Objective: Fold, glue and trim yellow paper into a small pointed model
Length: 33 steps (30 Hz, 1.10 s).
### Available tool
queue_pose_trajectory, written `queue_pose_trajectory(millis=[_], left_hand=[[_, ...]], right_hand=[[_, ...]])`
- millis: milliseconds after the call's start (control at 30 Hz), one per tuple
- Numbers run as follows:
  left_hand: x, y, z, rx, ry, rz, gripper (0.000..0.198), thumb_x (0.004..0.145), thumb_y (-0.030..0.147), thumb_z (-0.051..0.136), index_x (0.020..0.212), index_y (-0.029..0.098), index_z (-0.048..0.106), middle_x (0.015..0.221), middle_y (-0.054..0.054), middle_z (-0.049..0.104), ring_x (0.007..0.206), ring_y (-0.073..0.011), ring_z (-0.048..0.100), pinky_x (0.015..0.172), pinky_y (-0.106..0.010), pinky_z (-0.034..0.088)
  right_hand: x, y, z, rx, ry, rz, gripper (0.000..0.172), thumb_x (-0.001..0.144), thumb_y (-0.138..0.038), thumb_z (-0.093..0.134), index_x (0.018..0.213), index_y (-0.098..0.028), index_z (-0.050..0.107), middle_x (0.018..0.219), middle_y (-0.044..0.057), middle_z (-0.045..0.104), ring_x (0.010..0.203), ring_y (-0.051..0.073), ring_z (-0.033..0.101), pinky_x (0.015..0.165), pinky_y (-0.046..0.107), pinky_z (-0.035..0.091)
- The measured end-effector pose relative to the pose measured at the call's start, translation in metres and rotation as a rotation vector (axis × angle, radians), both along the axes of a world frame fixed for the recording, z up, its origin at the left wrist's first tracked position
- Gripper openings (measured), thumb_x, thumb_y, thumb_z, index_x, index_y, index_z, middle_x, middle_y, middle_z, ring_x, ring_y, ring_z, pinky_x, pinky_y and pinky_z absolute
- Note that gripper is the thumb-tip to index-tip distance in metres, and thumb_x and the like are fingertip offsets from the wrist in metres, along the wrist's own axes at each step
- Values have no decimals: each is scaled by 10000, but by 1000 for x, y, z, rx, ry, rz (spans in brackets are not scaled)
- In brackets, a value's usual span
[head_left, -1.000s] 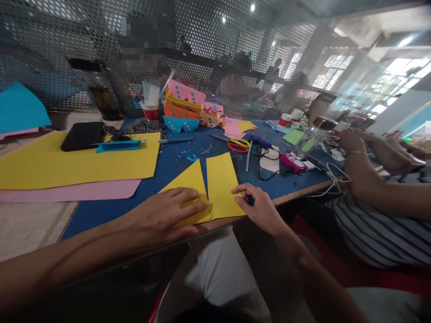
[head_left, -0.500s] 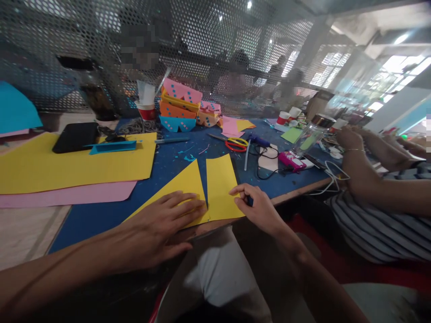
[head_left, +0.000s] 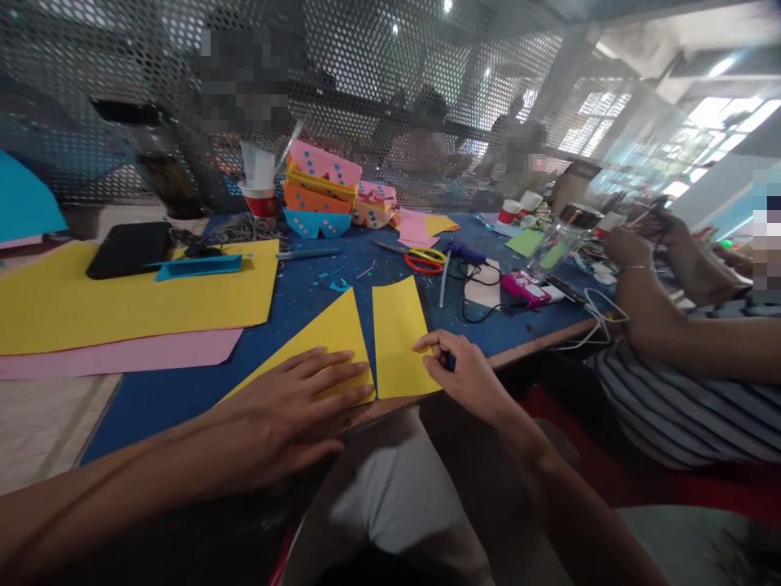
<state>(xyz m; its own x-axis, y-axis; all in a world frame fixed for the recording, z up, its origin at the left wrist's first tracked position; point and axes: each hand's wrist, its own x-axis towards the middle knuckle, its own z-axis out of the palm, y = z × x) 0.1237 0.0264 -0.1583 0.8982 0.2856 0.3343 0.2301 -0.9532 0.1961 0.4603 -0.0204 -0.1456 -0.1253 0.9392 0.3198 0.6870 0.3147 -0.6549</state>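
My left hand [head_left: 305,395] lies flat with fingers spread on the left yellow paper piece [head_left: 333,330], at the table's front edge. A narrow gap, tapering toward me, parts it from the right yellow paper piece [head_left: 398,334]. My right hand [head_left: 460,366] is at that piece's right edge, thumb and fingers curled together. Something dark shows within the curled fingers, but I cannot tell what it is. A dark strip runs along the paper's right side, partly hidden. Red-and-yellow-handled scissors [head_left: 425,260] rest beyond the papers.
Large yellow sheet [head_left: 213,297], pink sheet [head_left: 183,350] and black phone [head_left: 128,250] lie left. Folded paper shapes [head_left: 320,195] and a paper cup [head_left: 259,200] stand behind. Right are a glue gun [head_left: 469,253], cords, a glass jar [head_left: 558,244] and a co-worker's arm [head_left: 647,301].
The gap between the yellow pieces now reaches the front edge, where they met before. My hands have barely moved. The view has shifted slightly, and the co-worker's far hand is raised.
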Motion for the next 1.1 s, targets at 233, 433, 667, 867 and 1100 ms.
queue_pose_trajectory(millis=[233,433,667,867,1100], left_hand=[[2,1,-2,23,-8,-12,687,1037,348,751,1691,317,548,1678,-120,679,1542,-366,633,1349,-573,456],[5,-2,3,28,1,-9,708,1005,330,773,1673,300,540,1670,-134,679,1542,-378,631,1333,-580,472],[6,-4,18,-65,-31,10,720,1012,437,843,1658,291,562,1629,-158,702,1493,-371,676,1236,-552,578],[4,-1,8,-175,-243,139,554,1106,509,717,1622,330,622,1623,-132,710,1507,-336,658,1262,-534,562],[4,10,24,-924,-408,364,646,1037,695,721,1551,308,664,1411,-130,827,1308,-346,795,1104,-534,647]], right_hand=[[1,-1,0,15,9,-1,195,981,-196,617,1061,-234,792,786,-29,660,745,173,615,844,335,460],[1,-2,-3,68,58,-12,201,1021,-264,645,1120,-240,818,893,11,768,823,201,699,851,340,513],[0,-2,-5,179,111,-32,194,1075,-281,647,1131,-249,829,1003,48,850,900,226,783,858,338,581],[-10,-7,9,339,114,-66,171,1108,-251,635,1113,-274,804,1027,52,858,967,244,810,902,358,609],[-48,-15,37,464,113,255,252,1056,-106,617,1109,-298,770,951,28,832,887,224,793,824,358,611]])
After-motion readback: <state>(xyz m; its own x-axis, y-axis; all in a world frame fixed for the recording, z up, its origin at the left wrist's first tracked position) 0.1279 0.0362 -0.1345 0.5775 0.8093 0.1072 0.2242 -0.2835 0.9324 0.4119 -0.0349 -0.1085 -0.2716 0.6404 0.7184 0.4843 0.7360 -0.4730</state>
